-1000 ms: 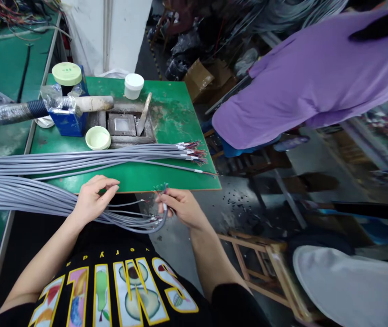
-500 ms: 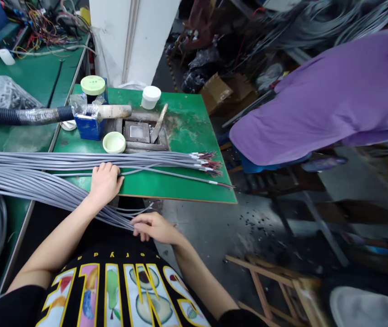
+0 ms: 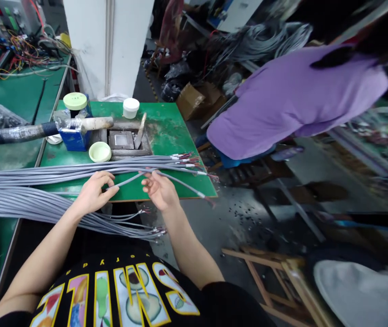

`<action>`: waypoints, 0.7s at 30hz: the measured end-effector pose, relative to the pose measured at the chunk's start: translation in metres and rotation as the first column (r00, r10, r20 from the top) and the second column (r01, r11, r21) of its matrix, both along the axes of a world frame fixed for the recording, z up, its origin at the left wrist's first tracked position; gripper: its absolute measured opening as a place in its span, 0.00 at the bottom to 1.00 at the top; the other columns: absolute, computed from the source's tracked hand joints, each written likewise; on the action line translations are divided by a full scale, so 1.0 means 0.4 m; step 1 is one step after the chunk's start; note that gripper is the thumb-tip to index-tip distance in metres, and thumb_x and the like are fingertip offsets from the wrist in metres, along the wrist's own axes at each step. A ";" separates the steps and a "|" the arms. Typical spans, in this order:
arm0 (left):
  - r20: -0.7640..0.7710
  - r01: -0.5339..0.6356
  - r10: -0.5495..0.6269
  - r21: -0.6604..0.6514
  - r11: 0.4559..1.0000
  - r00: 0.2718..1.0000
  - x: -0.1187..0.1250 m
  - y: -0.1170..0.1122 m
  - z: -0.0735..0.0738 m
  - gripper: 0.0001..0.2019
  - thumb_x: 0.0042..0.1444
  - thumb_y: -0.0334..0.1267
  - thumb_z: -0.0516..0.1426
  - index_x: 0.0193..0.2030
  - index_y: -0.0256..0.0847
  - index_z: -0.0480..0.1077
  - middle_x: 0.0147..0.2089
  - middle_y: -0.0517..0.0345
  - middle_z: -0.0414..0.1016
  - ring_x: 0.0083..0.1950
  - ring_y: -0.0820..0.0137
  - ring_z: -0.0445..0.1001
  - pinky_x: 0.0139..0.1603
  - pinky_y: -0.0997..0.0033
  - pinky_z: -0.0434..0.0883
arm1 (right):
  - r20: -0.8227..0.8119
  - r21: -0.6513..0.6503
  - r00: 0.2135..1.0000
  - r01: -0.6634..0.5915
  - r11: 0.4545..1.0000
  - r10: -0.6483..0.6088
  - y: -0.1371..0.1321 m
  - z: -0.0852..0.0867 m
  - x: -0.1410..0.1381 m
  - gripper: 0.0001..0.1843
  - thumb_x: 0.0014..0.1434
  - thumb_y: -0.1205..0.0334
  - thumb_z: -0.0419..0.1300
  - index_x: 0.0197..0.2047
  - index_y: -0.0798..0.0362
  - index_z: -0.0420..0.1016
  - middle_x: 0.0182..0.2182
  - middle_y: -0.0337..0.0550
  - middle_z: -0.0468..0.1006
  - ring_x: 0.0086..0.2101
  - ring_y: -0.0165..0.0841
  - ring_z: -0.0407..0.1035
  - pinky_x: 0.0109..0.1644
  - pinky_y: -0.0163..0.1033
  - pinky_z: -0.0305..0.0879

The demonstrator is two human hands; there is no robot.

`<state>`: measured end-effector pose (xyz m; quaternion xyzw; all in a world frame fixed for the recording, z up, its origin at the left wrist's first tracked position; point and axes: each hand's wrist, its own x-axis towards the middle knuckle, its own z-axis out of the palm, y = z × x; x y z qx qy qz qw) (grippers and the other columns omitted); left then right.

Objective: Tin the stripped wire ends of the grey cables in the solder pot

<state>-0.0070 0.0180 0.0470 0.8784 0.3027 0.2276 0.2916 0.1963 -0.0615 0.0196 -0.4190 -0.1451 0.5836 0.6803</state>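
1. Head view: a person's left hand (image 3: 95, 194) and right hand (image 3: 160, 191) are reaching to a single grey sheathed cable (image 3: 129, 178), which is crossing between them just above the near edge of a green work board (image 3: 176, 122).
2. The left hand is half closed, with its fingers curling toward the cable. The right hand is partly open, with its fingers spread. Whether either is actually gripping the cable, I cannot tell.
3. That cable is leading into a long bundle of grey cables (image 3: 27, 200) stretching in from the left across the board.
4. Some stripped ends (image 3: 187, 160), showing coloured wires, are lying fanned on the board at the right. Other cable ends (image 3: 156, 231) are hanging beyond the near edge, by the person's waist.
5. Farther out, a scraper (image 3: 140, 131) is leaning in a square metal tray (image 3: 122, 141), and a person in a purple shirt (image 3: 292, 104) is standing at the right.
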 end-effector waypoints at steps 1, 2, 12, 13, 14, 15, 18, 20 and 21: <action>-0.007 -0.004 0.004 -0.027 1.000 1.000 0.001 0.000 0.003 0.12 0.58 0.45 0.53 0.30 0.40 0.67 0.43 0.52 0.75 0.46 0.65 0.71 0.47 0.66 0.66 | 0.024 0.034 0.997 0.076 0.997 -0.077 0.005 0.006 0.015 0.14 0.50 0.60 0.66 0.38 0.51 0.68 0.34 0.37 0.82 0.25 0.26 0.74 0.22 0.28 0.67; -0.040 -0.019 0.017 -0.064 0.998 0.999 0.003 -0.001 0.004 0.12 0.58 0.45 0.53 0.30 0.40 0.67 0.41 0.53 0.75 0.43 0.65 0.71 0.44 0.67 0.66 | 0.054 0.071 0.988 0.144 0.987 -0.148 0.009 0.011 0.028 0.15 0.49 0.59 0.67 0.38 0.50 0.67 0.33 0.36 0.82 0.25 0.26 0.74 0.22 0.28 0.68; -0.187 0.014 -0.038 -0.124 0.992 0.982 0.032 -0.030 -0.005 0.19 0.59 0.42 0.52 0.56 0.40 0.67 0.39 0.53 0.78 0.40 0.63 0.75 0.42 0.65 0.69 | 0.258 0.150 0.915 0.281 0.948 -0.312 -0.040 0.014 0.137 0.24 0.40 0.57 0.72 0.39 0.50 0.67 0.32 0.37 0.83 0.27 0.29 0.77 0.28 0.30 0.75; -0.115 0.045 -0.052 -0.060 0.997 0.992 0.034 -0.040 0.015 0.18 0.59 0.40 0.53 0.55 0.40 0.68 0.42 0.52 0.78 0.43 0.63 0.75 0.45 0.63 0.69 | 0.268 0.136 0.907 0.297 0.945 -0.324 -0.047 0.012 0.145 0.24 0.40 0.56 0.72 0.39 0.51 0.69 0.31 0.38 0.83 0.26 0.29 0.77 0.28 0.31 0.75; -0.017 0.091 -0.091 0.018 0.996 0.996 0.035 -0.054 0.046 0.16 0.59 0.39 0.53 0.53 0.40 0.69 0.44 0.50 0.78 0.46 0.62 0.74 0.49 0.61 0.68 | 0.284 0.116 0.897 0.318 0.941 -0.338 -0.053 0.009 0.152 0.24 0.40 0.55 0.72 0.39 0.51 0.70 0.30 0.38 0.83 0.25 0.29 0.77 0.27 0.31 0.75; 0.081 0.174 -0.179 0.072 0.982 0.980 0.034 -0.070 0.085 0.15 0.60 0.36 0.53 0.53 0.40 0.69 0.46 0.49 0.78 0.47 0.63 0.74 0.49 0.61 0.68 | 0.305 0.088 0.886 0.339 0.937 -0.349 -0.058 0.005 0.159 0.24 0.40 0.53 0.72 0.39 0.52 0.71 0.29 0.39 0.83 0.24 0.29 0.76 0.26 0.31 0.75; 0.293 0.546 -0.569 0.164 0.821 0.768 0.013 -0.128 0.227 0.16 0.61 0.30 0.51 0.55 0.43 0.68 0.42 0.54 0.79 0.43 0.68 0.76 0.47 0.66 0.70 | 0.456 -0.025 0.822 0.395 0.918 -0.341 -0.070 -0.010 0.176 0.21 0.42 0.47 0.69 0.33 0.54 0.75 0.23 0.41 0.81 0.20 0.31 0.74 0.22 0.33 0.72; 0.301 0.622 -0.636 0.152 0.768 0.711 -0.020 -0.167 0.300 0.15 0.61 0.36 0.53 0.54 0.52 0.69 0.42 0.60 0.80 0.42 0.68 0.76 0.47 0.66 0.72 | 0.634 -0.096 0.718 0.442 0.892 -0.287 -0.077 -0.019 0.190 0.20 0.45 0.45 0.67 0.23 0.56 0.75 0.17 0.42 0.78 0.16 0.32 0.72 0.19 0.34 0.70; 0.293 0.573 -0.576 0.106 0.813 0.763 -0.041 -0.187 0.320 0.14 0.60 0.39 0.54 0.52 0.56 0.70 0.41 0.63 0.80 0.41 0.67 0.77 0.45 0.66 0.74 | 0.720 -0.120 0.647 0.470 0.874 -0.249 -0.080 -0.023 0.196 0.21 0.46 0.45 0.66 0.19 0.56 0.73 0.13 0.42 0.75 0.15 0.31 0.70 0.18 0.33 0.68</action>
